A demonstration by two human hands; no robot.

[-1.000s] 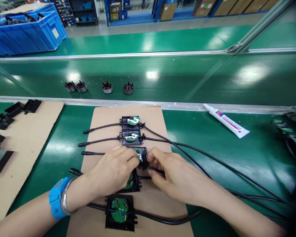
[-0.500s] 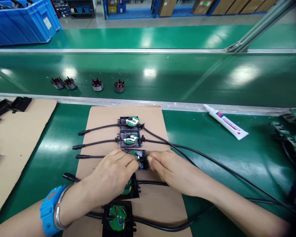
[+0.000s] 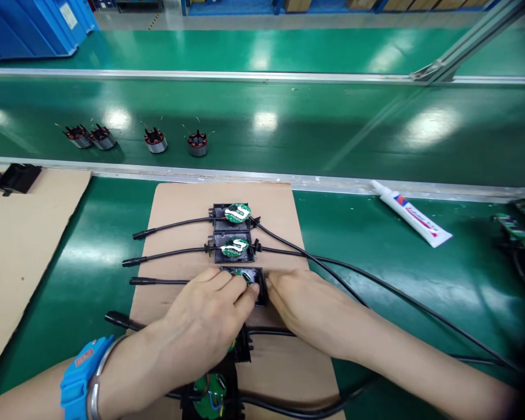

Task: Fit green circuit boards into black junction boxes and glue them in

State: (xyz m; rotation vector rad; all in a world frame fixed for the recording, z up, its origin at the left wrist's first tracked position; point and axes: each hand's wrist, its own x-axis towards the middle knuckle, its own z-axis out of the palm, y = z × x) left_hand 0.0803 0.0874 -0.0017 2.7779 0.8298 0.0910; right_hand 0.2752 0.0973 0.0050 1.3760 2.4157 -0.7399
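Note:
On a brown cardboard sheet point(image 3: 184, 204) lie several small black boxes with round green circuit boards and black cables. My left hand point(image 3: 205, 318) covers the third box point(image 3: 250, 279) from the left, its fingers pressed on the green board. My right hand point(image 3: 304, 306) pinches the same box at its right side, where the cable leaves. Two boxes further back point(image 3: 231, 214) point(image 3: 233, 248) lie untouched with white paste on their boards. Another box point(image 3: 210, 394) lies near my left wrist, which wears a blue strap.
Several motor stators point(image 3: 196, 143) stand on the green conveyor belt beyond a metal rail. A white tube point(image 3: 411, 219) lies at the right. Black cables point(image 3: 376, 286) run off to the right. A second cardboard sheet point(image 3: 21, 233) with black parts lies at the left.
The view has tilted down and the stators on the belt have drifted left. Both hands stayed on the third box, closing in tighter around it.

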